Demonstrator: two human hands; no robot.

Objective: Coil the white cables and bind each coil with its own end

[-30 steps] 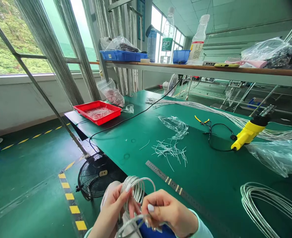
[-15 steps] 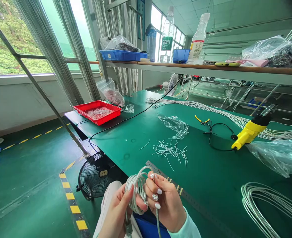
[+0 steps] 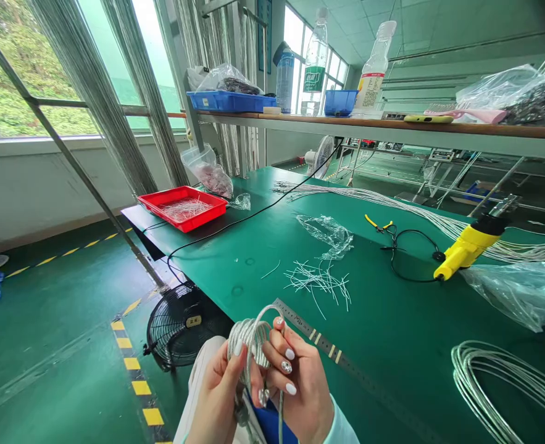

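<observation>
A bundle of pale braided cable (image 3: 248, 338), wound in tight loops, is held up over my lap at the table's front edge. My left hand (image 3: 219, 385) is closed round the left side of the coil, thumb lying across the turns. On the other side my right hand (image 3: 295, 382) has its fingers curled on the cable's free length, which arches over the coil and hangs down below the palm. A thicker grey piece on the cable hangs under my left hand, partly hidden and blurred.
On the green table (image 3: 272, 240) lie a steel ruler (image 3: 318, 339), cut white strands (image 3: 321, 283), a red tray (image 3: 184, 209), yellow-handled pliers (image 3: 378, 225), a yellow heat gun (image 3: 469, 250) and a larger cable coil (image 3: 476, 376). A black floor fan (image 3: 184, 327) stands left below the edge.
Both hands have shifted slightly left with the coil. My right hand has moved closer in, and the cable's arch over the coil has moved left and up a little.
</observation>
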